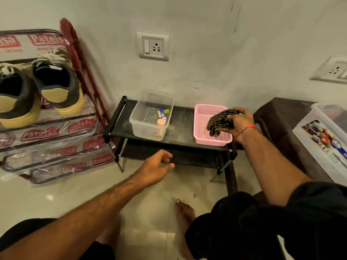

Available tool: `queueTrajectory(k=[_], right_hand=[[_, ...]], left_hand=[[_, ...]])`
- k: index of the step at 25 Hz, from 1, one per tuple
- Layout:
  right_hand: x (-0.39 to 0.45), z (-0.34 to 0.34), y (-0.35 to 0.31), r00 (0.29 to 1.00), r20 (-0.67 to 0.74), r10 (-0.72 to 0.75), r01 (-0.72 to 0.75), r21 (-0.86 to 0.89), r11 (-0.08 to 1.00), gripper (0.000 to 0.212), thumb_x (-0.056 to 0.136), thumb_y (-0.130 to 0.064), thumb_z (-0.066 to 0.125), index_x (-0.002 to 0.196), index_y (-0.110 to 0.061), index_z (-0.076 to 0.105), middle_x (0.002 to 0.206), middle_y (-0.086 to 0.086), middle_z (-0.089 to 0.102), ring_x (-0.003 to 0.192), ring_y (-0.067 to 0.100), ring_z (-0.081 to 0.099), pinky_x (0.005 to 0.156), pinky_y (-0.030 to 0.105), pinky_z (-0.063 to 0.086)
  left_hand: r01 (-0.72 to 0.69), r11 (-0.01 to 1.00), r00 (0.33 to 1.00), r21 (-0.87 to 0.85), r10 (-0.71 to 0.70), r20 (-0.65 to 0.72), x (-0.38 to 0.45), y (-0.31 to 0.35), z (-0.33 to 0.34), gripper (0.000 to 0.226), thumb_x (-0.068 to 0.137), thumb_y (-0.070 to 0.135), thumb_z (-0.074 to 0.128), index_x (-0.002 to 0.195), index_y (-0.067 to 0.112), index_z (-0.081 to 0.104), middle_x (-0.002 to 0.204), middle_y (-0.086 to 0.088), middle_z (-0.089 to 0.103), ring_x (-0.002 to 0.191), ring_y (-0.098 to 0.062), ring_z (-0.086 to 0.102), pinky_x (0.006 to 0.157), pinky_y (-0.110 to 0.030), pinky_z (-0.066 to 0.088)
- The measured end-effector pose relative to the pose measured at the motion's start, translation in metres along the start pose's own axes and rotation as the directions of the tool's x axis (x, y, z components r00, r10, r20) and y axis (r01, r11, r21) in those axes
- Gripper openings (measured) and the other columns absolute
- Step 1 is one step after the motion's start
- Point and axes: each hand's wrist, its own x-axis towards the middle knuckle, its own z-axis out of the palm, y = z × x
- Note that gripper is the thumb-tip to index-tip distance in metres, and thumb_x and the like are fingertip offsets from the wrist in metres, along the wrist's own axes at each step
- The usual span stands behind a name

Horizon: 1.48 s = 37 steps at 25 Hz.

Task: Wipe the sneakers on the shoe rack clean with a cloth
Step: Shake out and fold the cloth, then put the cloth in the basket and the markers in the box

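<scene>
Head camera looks down at a person who sits on the floor, facing a white wall. The right hand is over the pink basket, and its grip is closed around a striped dark and tan cloth, which hangs partly into the basket. The left hand is stretched forward above the floor, near the front edge of the low black rack; its fingers are loosely bent and its grip is released, with nothing in it.

The pink basket stands on the right part of the top shelf of the low black rack. On the left part of the same shelf stands a clear plastic box with some small items inside.

The sneakers, grey with yellow soles and white laces, stand side by side on the shoe rack at the far left, heels toward the camera. This rack is wrapped in clear plastic with red printed labels. A red broom leans just beside its right side.

A wall socket is above the low black rack. At the right stands a dark brown stool.
</scene>
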Motion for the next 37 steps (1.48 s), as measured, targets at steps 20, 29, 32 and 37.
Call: queueTrajectory(k=[20,29,32,37], right_hand=[[0.042,0.011,0.047,0.987,-0.132,0.089,-0.118,-0.229,0.966,0.037,0.086,0.001,0.063,0.121,-0.005,0.06,0.115,0.01,0.061,0.098,0.027,0.063,0.084,0.045,0.06],[-0.051,-0.006,0.046,0.964,0.266,-0.013,0.178,-0.606,0.775,0.013,0.095,-0.014,0.063,0.108,-0.017,0.065,0.104,0.008,0.067,0.088,0.023,0.069,0.073,0.037,0.06],[-0.083,-0.03,0.045,0.919,0.393,-0.015,0.309,-0.698,0.646,0.016,0.095,-0.02,0.065,0.111,-0.018,0.066,0.1,0.004,0.067,0.092,0.02,0.067,0.082,0.036,0.058],[-0.143,-0.121,0.03,0.875,0.394,-0.281,0.484,-0.686,0.544,0.027,0.093,-0.014,0.066,0.119,-0.02,0.064,0.103,-0.003,0.065,0.086,0.01,0.064,0.079,0.013,0.05]], left_hand=[[-0.021,1.0,0.999,0.014,0.02,0.025,0.011,-0.027,0.0,0.024,0.101,0.027,0.06,0.125,0.03,0.059,0.121,0.019,0.057,0.092,-0.009,0.071,0.083,-0.038,0.06],[-0.162,0.973,0.983,0.161,0.173,-0.054,0.013,-0.029,-0.003,0.035,0.096,0.024,0.067,0.13,0.025,0.059,0.133,0.001,0.058,0.096,-0.009,0.06,0.085,-0.021,0.048],[-0.146,0.934,0.989,0.327,0.141,0.038,0.006,-0.028,-0.007,0.054,0.096,0.031,0.067,0.145,0.026,0.047,0.147,-0.005,0.048,0.112,-0.018,0.06,0.099,-0.032,0.051],[-0.184,0.911,0.982,0.368,0.153,0.112,-0.022,-0.003,-0.003,0.081,0.094,0.035,0.07,0.159,0.032,0.022,0.158,-0.012,0.036,0.127,-0.029,0.057,0.105,-0.045,0.051]])
